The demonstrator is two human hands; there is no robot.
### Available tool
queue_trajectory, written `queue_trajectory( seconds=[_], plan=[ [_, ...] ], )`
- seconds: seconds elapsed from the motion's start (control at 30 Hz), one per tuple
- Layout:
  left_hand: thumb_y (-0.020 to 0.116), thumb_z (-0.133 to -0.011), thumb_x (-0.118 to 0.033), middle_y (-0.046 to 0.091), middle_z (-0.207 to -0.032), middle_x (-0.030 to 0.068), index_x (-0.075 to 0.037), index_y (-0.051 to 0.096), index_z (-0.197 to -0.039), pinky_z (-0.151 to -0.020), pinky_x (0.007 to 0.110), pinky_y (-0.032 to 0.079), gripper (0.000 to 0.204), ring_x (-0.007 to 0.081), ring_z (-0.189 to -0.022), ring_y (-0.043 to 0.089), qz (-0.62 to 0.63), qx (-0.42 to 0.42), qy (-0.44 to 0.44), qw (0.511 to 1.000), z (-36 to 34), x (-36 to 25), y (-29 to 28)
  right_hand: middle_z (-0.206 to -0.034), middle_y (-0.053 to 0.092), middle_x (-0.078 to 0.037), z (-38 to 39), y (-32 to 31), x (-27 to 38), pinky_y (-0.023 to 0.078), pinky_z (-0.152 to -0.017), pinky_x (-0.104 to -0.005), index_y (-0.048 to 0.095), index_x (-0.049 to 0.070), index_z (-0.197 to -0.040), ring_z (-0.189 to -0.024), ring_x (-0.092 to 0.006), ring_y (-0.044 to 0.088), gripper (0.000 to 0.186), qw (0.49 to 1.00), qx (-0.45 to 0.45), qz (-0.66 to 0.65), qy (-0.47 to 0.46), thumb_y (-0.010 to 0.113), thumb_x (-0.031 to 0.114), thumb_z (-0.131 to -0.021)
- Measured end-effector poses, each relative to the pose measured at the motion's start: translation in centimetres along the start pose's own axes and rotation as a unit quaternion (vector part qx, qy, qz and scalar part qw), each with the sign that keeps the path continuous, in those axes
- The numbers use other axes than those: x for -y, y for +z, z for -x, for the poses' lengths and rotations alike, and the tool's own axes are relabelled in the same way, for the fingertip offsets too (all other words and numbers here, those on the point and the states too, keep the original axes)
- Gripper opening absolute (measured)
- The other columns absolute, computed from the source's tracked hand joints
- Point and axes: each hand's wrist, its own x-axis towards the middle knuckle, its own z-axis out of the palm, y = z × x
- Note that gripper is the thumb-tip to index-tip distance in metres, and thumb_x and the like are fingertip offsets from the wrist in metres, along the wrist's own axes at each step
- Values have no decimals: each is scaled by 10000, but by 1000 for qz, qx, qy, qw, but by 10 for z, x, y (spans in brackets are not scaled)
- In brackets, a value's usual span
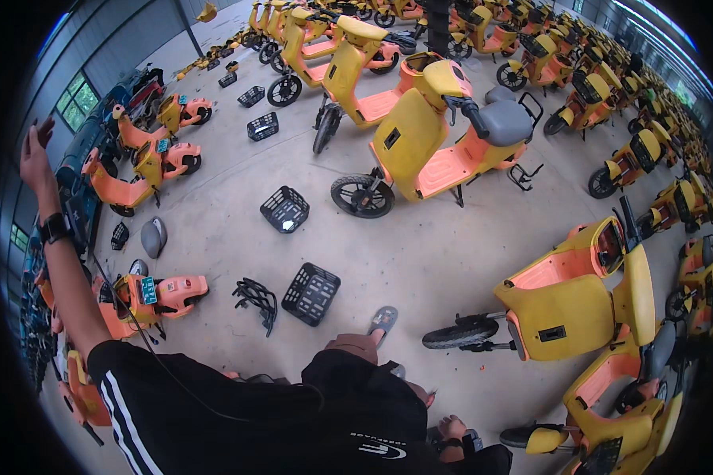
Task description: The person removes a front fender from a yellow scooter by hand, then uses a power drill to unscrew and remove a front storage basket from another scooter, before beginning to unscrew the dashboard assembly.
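Warehouse-like hall, pale floor (218,253), w/ rows of yellow-orange scooters (547,73) filling the R and far sides. L hand (36,158) is raised at far L, fingers extended, apparently holding nothing; nearest to it is an orange scooter (125,192), seemingly well apart. R hand (451,427) is low, beside the torso (293,412), nr a small dark item (473,438); whether its fingers grasp that item or are slack, can't tell. Risks (judged): (i) thin dark cord (127,309) at the L side could snag on a scooter if the wearer turned; (ii) slippered foot (384,320) could catch on the black basket (311,294) or black wire rack (255,305), both loose nearby; (iii) central scooter (412,138) could topple if knocked and its kickstand (459,196) slipped. Obstructions: front wheel (459,332) of the nr R scooter (566,317) juts toward the foot; 2nd basket (285,210) and grey seat-like part (154,237) lie farther out, narrowing the way fwd and L.
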Motion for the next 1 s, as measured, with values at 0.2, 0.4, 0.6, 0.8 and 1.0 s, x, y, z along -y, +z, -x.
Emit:
queue_trajectory(
  seconds=[0.2,0.4,0.6,0.8,1.0],
  plan=[
    [569,-905,-278,592,-559,89,48,613,-685,-527,286,450,396,145,-519,586,-273,442,-124,846,278,43,0,-846,680,-140,40,148,40,542,-615,-307,622,-64,-1005,-712,-221,664,280,926,153,323,-121,546,171,-874],
    [519,-670,22,673,-877,178,-67,600,-1123,-776,383,510,469,353,-891,633,-206,761,-176,590,535,111,-5,-766,668,-179,91,156,63,563,-640,-308,604,-80,-1040,-669,-236,665,307,950,149,220,-165,504,172,-896],
    [577,-805,-141,639,-618,126,23,633,-786,-577,340,507,175,201,-541,637,-13,867,-258,426,601,45,64,-677,635,-164,117,53,-2,499,-534,-335,598,-66,-1018,-526,-241,586,307,989,-49,134,-33,470,185,-899],
    [519,-913,-255,626,-588,120,26,604,-722,-550,333,505,351,208,-501,631,-19,881,-242,407,597,50,89,-615,616,-139,158,50,-56,469,-525,-346,621,-52,-856,-504,-213,560,330,972,-136,191,-21,511,257,-896],
    [573,-700,6,654,-828,204,46,605,-948,-505,362,507,254,317,-584,644,49,906,-11,421,683,164,73,-552,597,-114,230,119,-132,438,-516,-356,644,-38,-693,-482,-184,534,427,936,-205,272,-89,553,328,-893]
  ],
)
